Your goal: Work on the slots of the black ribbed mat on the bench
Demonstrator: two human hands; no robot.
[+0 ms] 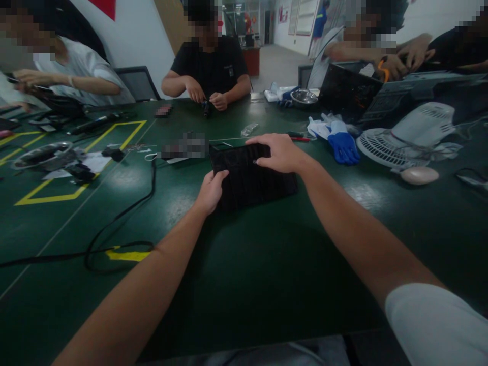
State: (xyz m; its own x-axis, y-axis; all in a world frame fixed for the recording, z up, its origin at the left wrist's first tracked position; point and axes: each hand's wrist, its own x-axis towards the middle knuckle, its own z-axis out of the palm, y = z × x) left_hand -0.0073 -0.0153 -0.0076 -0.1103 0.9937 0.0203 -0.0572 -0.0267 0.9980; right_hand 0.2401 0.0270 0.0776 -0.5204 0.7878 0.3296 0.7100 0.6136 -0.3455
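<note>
A flat, dark black rectangular panel (259,178) is held over the green table in front of me; I cannot make out its exact kind. At its left edge, my left hand (212,192) grips it, thumb on the upper face and the other fingers mostly hidden. My right hand (280,152) is closed over the far edge, its thumb on the face and its fingers reaching across the top. Just behind the panel's left corner lies a device blurred by pixelation (185,147). A small clear plastic bag (249,129) rests beyond the far edge.
Blue-and-white gloves (341,142) and a white fan (400,134) lie at right, near a metal bowl (304,97). A black cable (114,221) loops across the left of the green table (267,284). Several people sit around it, including one opposite (209,66).
</note>
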